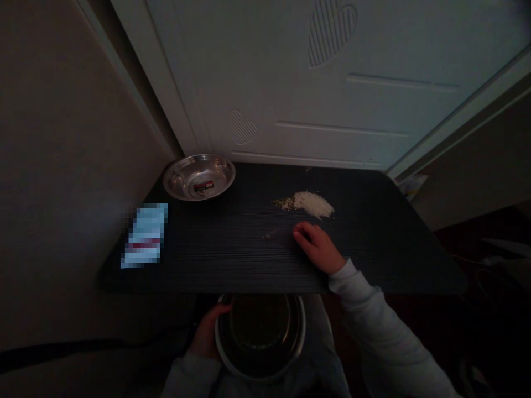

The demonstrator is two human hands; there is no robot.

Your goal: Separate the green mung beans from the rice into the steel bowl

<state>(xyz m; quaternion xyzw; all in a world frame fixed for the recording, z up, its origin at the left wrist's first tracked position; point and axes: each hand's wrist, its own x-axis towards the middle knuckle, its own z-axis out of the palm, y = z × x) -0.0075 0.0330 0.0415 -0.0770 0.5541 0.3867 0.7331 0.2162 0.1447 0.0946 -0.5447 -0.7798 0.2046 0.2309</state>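
Note:
My left hand [208,334] grips the left side of a round metal bowl [302,331] with a pale rim. This bowl rests over my lap, just below the table's near edge; its inside is dark. My right hand [317,246] is on the table, fingers curled together. A faint see-through shape lies at its fingertips, with a few small grains [266,236] at the far left end; I cannot make out what it is. Just beyond this hand lies a heap of white grains [314,204], like rice, with small greenish grains [284,204] at its left end.
A shiny steel basin [224,172] with a label inside stands at the back left of the dark table [232,260]. A blurred-out, bright, phone-like rectangle [144,237] is at the left edge. Behind the table is a white panel [265,83] with heart patterns.

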